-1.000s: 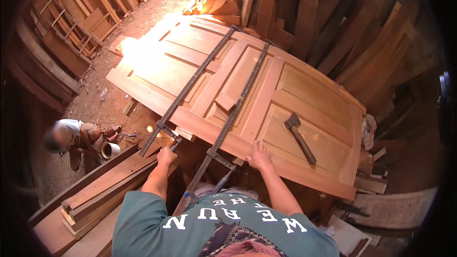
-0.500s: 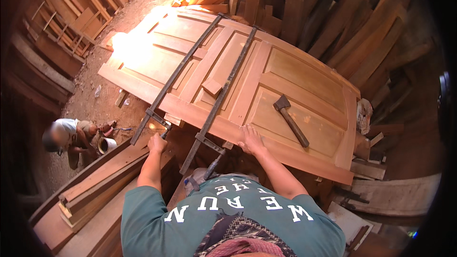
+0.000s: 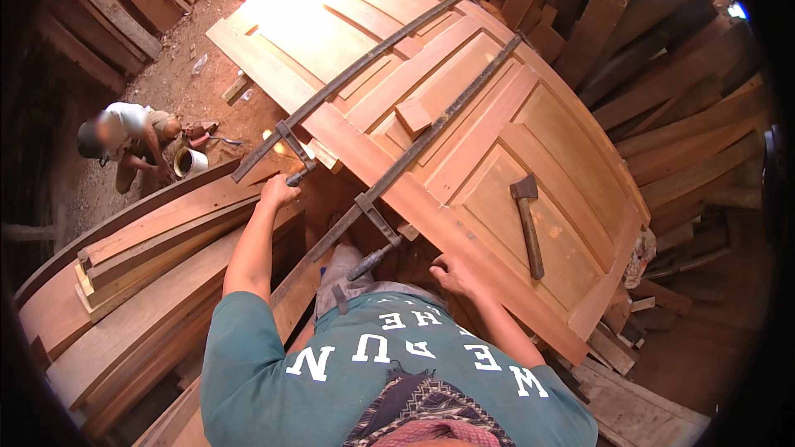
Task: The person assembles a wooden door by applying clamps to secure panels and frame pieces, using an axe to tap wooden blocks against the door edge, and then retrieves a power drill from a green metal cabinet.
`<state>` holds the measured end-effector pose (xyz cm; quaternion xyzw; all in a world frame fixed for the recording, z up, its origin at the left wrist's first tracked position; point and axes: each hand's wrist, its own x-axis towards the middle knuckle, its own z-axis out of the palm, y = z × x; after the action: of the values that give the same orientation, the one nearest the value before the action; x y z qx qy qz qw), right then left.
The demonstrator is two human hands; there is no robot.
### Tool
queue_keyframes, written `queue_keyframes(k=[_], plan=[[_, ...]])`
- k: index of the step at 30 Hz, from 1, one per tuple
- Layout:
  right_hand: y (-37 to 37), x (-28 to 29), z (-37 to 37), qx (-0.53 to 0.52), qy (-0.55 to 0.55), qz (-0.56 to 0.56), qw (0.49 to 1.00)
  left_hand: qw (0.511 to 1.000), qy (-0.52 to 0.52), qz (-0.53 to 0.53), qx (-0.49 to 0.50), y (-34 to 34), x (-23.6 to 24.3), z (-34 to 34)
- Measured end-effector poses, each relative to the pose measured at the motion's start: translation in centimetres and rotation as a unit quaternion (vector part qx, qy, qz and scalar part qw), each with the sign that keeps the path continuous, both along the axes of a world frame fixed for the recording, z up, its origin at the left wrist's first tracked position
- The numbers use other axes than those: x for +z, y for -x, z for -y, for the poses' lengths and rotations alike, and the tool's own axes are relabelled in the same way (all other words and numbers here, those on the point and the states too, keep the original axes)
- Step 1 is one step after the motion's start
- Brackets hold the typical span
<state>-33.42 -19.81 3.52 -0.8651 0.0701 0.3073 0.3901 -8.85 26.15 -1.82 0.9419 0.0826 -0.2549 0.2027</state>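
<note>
So compared with a moment ago the whole view has swung: the wooden door [image 3: 497, 141] now fills more of the frame, and both hands have slid back along its near edge toward the body.

Closest in, the right hand [image 3: 451, 271] is tucked at the door's lower edge, fingers curled against the wood; can't really tell if it's gripping or just pressing. Just left of it hangs the screw handle of the nearer bar clamp [image 3: 431, 136], which runs diagonally across the door panels.

The left hand [image 3: 277, 192] is closed around the handle end of the second bar clamp [image 3: 348, 83], right where it hooks over the door's edge. That clamp lies roughly parallel to the first, a bit further left.

A hammer [image 3: 527, 223] lies flat on the right-hand panel, well apart from both hands. A small wood block [image 3: 412, 114] sits beside the nearer clamp's bar.

Stacked planks [image 3: 157, 257] are on the left, and beyond them another person [image 3: 128, 141] crouches on the dirt floor next to a small bucket [image 3: 189, 162].
</note>
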Motion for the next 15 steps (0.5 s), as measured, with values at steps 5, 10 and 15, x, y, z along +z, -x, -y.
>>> queue_keyframes(k=[5,10,15], plan=[[0.3,-5.8,-5.2,0.048,-0.147,-0.11,0.982,0.992,0.084,-0.095,-0.005,-1.7,-3.3,-1.9],[-0.8,-7.8,-12.6,-0.3,-0.399,-0.344,0.795,0.931,0.201,-0.304,-0.017,-3.7,-4.2,-3.8],[-1.6,-8.7,-17.6,-0.459,-0.521,-0.297,0.655,0.767,0.312,-0.56,0.036,-6.4,-5.2,-4.7]])
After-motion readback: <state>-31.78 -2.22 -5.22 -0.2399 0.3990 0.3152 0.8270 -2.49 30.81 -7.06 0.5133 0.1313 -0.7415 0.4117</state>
